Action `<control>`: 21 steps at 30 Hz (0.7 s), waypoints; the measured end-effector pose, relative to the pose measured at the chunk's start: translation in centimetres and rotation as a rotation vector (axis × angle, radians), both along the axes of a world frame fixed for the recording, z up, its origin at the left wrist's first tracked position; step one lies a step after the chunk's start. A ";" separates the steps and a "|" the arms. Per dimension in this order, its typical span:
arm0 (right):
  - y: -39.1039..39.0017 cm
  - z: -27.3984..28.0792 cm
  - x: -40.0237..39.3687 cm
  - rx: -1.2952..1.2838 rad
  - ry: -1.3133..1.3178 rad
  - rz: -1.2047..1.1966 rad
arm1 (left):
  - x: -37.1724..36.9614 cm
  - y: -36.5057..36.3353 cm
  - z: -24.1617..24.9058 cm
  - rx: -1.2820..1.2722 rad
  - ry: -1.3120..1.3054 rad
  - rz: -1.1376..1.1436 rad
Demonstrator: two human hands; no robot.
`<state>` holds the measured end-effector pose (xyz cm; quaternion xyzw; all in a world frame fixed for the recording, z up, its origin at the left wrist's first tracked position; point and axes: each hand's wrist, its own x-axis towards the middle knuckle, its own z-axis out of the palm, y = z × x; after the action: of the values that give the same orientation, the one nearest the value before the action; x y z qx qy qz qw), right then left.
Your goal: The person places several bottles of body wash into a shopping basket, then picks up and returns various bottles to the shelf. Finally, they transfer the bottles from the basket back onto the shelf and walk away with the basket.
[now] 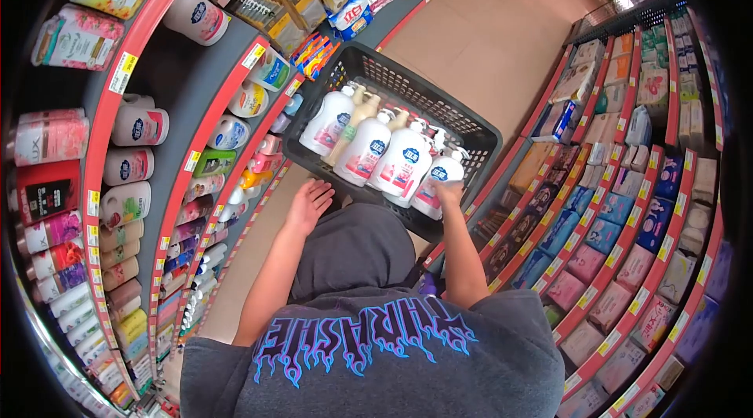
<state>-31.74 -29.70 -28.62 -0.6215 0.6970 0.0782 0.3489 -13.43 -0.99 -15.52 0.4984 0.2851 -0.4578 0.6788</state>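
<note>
A black perforated plastic basket [423, 87] is in front of me, holding several white pump bottles with blue labels and pink patterns, such as the middle white pump bottle [365, 158]. Cream-coloured pump bottles [351, 129] stand among them. My right hand [449, 193] is closed on the rightmost white pump bottle [437, 172], at the basket's near right corner; its fingertips are partly hidden. Outside the basket's near left corner, my left hand [312, 205] has its fingers stretched out and holds nothing.
Curved shelves on the left carry bottles, including a white bottle with a blue label [198, 18] on an upper shelf. Detergent bags [351, 16] sit past the basket. Shelves of packaged tissues [608, 234] line the right side. Tiled aisle floor [463, 22] stretches ahead.
</note>
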 end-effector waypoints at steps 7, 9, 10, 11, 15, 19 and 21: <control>-0.6 -0.4 3.4 0.106 -0.473 0.334 | -1.0 0.2 -0.7 0.080 -0.153 -0.119; 0.0 0.0 5.4 0.216 -0.455 0.484 | -1.1 1.4 -0.8 0.138 -0.215 -0.171; 1.0 1.2 6.1 0.127 -0.362 0.651 | -1.1 2.1 -0.9 0.159 -0.243 -0.166; 1.4 0.3 6.6 0.129 -0.371 0.743 | -1.1 2.9 -1.1 0.179 -0.270 -0.162; 4.9 4.2 7.8 -0.112 -0.142 1.015 | -2.0 7.3 -3.7 0.267 -0.374 -0.119; 7.5 4.5 6.6 -0.071 -0.303 0.850 | -5.5 14.0 -10.4 0.416 -0.430 0.023; 8.6 2.0 4.6 -0.157 -0.379 0.839 | -8.6 18.5 -14.3 0.599 -0.477 -0.023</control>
<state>-27.18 -21.14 -26.61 -0.8776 0.3132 0.0450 0.3602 -22.07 17.54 -29.80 0.7704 0.2347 -0.2328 0.5451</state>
